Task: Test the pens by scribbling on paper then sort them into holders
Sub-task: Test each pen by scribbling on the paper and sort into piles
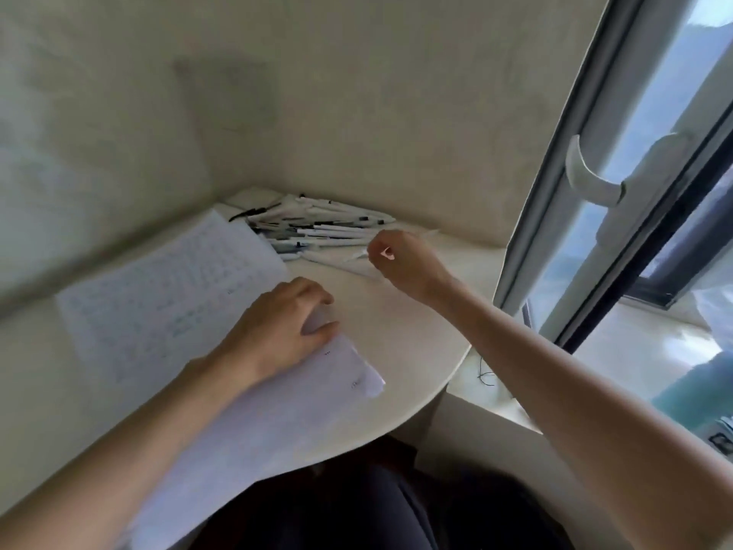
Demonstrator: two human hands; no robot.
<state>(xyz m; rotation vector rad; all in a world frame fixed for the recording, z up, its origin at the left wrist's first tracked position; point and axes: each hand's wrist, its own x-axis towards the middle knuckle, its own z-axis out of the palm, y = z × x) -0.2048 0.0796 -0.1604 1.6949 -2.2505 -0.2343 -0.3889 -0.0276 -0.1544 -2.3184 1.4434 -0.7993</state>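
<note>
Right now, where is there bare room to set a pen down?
Bare tabletop lies between the paper, the right hand gripping a pen and the curved edge. The back corner is crowded with the pen pile; the left hand rests on the paper.

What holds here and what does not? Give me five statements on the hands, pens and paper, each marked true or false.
1. The left hand rests on the paper. True.
2. The right hand lies flat and empty on the table. False: its fingers are curled round a white pen, which is blurred.
3. The pile of pens lies in the table's far corner, by the wall. True.
4. The pens stand sorted in a holder. False: they lie loose in a heap, and no holder shows.
5. A window handle is on the person's right. True.
</note>
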